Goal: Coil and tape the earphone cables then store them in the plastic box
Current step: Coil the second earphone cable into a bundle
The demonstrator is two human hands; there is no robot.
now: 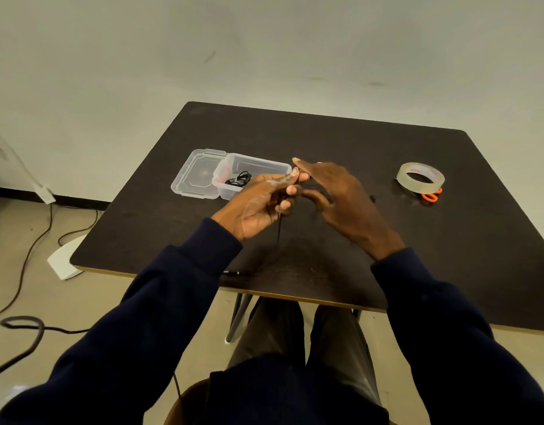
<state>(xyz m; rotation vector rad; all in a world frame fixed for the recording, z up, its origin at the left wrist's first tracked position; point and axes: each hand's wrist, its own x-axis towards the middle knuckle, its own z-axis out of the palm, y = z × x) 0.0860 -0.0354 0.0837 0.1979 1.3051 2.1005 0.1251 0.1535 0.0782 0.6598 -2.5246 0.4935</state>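
Though well apart from box [266, 164], tape [418, 188] (scissors [431, 196] beside)

No text, brand or number can be read here. The only print in view is a band of small red marks on the pale inner core of the tape roll [416, 187], which lies at the far right of the table [326, 136]. The marks look like repeated lettering, but they are too small and blurred to make out a single word.
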